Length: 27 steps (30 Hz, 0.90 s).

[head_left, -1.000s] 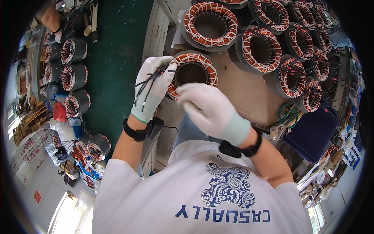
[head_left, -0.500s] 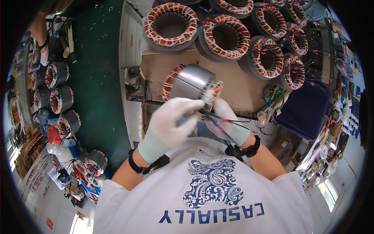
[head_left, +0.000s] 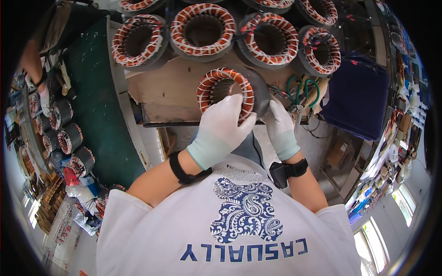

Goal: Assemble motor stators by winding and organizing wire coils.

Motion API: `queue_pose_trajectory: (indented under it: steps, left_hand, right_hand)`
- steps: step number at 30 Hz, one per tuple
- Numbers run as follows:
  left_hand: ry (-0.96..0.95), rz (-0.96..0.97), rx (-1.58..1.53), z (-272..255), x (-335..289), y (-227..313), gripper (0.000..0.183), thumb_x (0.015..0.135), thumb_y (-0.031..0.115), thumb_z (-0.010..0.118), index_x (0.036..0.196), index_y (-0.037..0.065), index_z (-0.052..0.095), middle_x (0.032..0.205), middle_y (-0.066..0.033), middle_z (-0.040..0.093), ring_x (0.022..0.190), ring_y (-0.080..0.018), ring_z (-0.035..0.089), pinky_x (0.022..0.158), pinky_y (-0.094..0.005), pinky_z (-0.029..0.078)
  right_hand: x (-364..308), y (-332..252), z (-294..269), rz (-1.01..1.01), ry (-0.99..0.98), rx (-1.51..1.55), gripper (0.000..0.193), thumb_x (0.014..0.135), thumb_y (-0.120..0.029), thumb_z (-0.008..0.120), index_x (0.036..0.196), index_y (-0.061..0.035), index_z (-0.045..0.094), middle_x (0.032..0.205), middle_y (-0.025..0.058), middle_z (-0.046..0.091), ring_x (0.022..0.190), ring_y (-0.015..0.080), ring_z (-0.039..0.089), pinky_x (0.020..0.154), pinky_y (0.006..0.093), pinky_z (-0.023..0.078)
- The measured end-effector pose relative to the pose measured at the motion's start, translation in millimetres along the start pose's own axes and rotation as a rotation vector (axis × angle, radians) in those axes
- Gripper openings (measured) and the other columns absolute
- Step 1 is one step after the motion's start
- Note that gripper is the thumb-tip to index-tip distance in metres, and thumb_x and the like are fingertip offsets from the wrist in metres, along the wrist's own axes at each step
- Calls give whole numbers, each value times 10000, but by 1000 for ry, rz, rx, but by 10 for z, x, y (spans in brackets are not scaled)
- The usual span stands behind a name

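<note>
A motor stator (head_left: 262, 89) lies tipped on its side at the near edge of the workbench, its orange copper winding laced with white cord and its open bore turned to the left. My left hand (head_left: 221, 131), in a white glove, is closed on the near part of the winding ring, with fingers over the rim into the bore. Against the grey core's right end rests my gloved right hand (head_left: 281, 126), its fingertips partly hidden by the core. The black and red leads seen earlier are out of sight here.
Several laced stators (head_left: 202, 32) stand along the bench's back. Green-handled scissors (head_left: 301, 92) lie to the right, near a dark blue cloth (head_left: 354, 99). Brown board (head_left: 161, 85) covers the bench top. At far left, another person's gloved hand (head_left: 45, 102) is near more stators.
The stator has been turned so its left winding end and bore face me more. My left hand moved from the leads to the winding ring; my right hand shifted to the core's right side.
</note>
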State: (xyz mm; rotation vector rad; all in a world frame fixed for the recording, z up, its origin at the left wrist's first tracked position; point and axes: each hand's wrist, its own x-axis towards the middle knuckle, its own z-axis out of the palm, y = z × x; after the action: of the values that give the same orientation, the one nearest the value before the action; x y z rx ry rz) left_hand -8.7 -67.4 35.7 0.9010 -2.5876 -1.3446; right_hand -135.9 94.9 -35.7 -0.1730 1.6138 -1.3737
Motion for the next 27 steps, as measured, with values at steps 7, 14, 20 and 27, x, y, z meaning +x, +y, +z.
queue_pose_trajectory:
  steps: [7,14,20,27]
  left_hand:
    - [-120,76,274,649,352,413,295,856,298,722,917,46,580,842,-137,625,758,-345,661,641,-433,536]
    - [-218,615,-44,116,31,113,232,833,34,681,1060,64,642,925,-104,677,844,-346,663,784,-442,524]
    - [-135,457,1,-161,-426,-91,293,799,-62,683,1068,55,681,905,-104,700,828,-305,668,744,-410,513]
    - [-110,359,-15,-158,-434,23,256,804,-59,694,1029,60,715,895,-88,701,832,-287,669,762,-382,511]
  right_hand:
    - [-259,-71,-365,-208,38,-463,411,1052,-154,440,1401,52,511,1389,157,559,1274,244,549,1051,335,477]
    - [-375,8,-411,79,89,133,393,1005,-100,451,1353,41,569,1301,145,618,1179,220,610,977,304,497]
    - [-343,-30,-445,-20,152,-16,417,998,-138,497,1363,56,550,1250,158,647,1153,202,638,1007,310,481]
    - [-332,-100,-615,54,86,-38,436,1011,-177,500,1379,55,538,1269,153,632,1151,230,645,1001,318,481]
